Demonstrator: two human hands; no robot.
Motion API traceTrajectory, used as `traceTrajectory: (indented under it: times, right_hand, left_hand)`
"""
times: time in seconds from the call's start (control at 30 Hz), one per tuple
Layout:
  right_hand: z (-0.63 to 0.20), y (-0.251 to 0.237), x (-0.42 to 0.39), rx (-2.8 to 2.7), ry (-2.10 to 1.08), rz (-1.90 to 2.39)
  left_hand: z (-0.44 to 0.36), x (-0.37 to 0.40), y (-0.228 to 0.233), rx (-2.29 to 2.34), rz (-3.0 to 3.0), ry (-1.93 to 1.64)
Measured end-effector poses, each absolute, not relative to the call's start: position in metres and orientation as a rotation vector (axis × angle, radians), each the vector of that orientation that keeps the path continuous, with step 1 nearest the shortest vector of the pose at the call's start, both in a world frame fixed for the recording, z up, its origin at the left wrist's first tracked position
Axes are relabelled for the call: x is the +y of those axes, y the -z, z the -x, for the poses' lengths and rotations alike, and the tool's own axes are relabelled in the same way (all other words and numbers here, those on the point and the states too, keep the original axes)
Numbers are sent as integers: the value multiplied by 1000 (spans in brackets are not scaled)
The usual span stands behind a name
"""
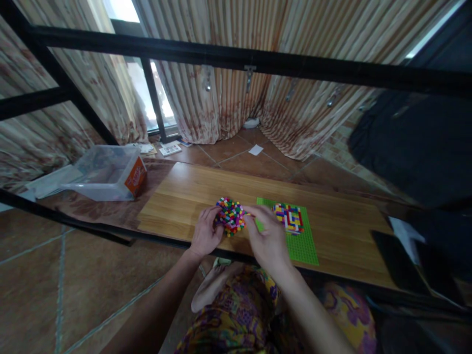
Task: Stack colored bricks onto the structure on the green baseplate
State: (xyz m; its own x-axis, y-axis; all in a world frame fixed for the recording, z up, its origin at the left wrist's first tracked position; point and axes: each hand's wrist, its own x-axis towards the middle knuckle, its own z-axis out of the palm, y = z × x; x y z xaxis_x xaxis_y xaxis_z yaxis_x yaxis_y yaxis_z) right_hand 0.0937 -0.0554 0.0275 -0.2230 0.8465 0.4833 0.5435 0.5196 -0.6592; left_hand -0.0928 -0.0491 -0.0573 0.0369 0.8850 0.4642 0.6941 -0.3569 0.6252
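Currently both hands pinch the multicoloured brick cluster just above the worktop: left hand at its 8 o'clock edge, right hand at 3 o'clock. Green baseplate with a brick pattern lies at 3 o'clock. Best to brace the cluster firmly and press evenly, I judge, lest bricks pop loose.

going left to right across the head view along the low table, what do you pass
clear plastic box → left hand → cluster of coloured bricks → right hand → brick pattern on the green baseplate → dark flat device near the table's right end
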Motion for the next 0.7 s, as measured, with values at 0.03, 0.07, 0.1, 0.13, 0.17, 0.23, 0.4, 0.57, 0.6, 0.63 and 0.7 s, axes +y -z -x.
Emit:
traceTrajectory:
  times: [0.03, 0.07, 0.1, 0.13, 0.17, 0.23, 0.4, 0.57, 0.6, 0.63, 0.7]
  right_hand:
    - [-87, -22, -51, -1956, -445, 1149]
    - [-79, -16, -45, -2030, -439, 1168]
    - [-72, -9, -39, -2119, -425, 1198]
    - [-65, -2, -32, -2215, -402, 1241]
    - [-60, 4, -26, -2295, -379, 1276]
    - [-52, 15, -16, -2418, -333, 1308]
    - [-47, 29, -2, -2536, -279, 1347]
    - [-46, 28, -2, -2443, -326, 1364]
    - [-48, 25, -4, -2369, -359, 1366]
    - [-52, 20, -6, -2278, -395, 1367]
    - [-66, 10, -11, -2094, -458, 1352]
  left_hand:
    - [93, -49, 57, 1633, -2074, -1227]
    - [94, -49, 58, 1641, -2065, -1235]
    - [94, -49, 58, 1648, -2057, -1243]
    - [95, -49, 58, 1654, -2051, -1249]
    - [95, -49, 58, 1659, -2046, -1253]
    - [96, -48, 59, 1661, -2042, -1253]
    - [97, -46, 60, 1648, -2065, -1237]
    - [100, -44, 62, 1623, -2120, -1239]
    - [101, -44, 62, 1624, -2130, -1238]
    - [101, -44, 62, 1627, -2137, -1238]
    - [101, -43, 62, 1631, -2152, -1243]
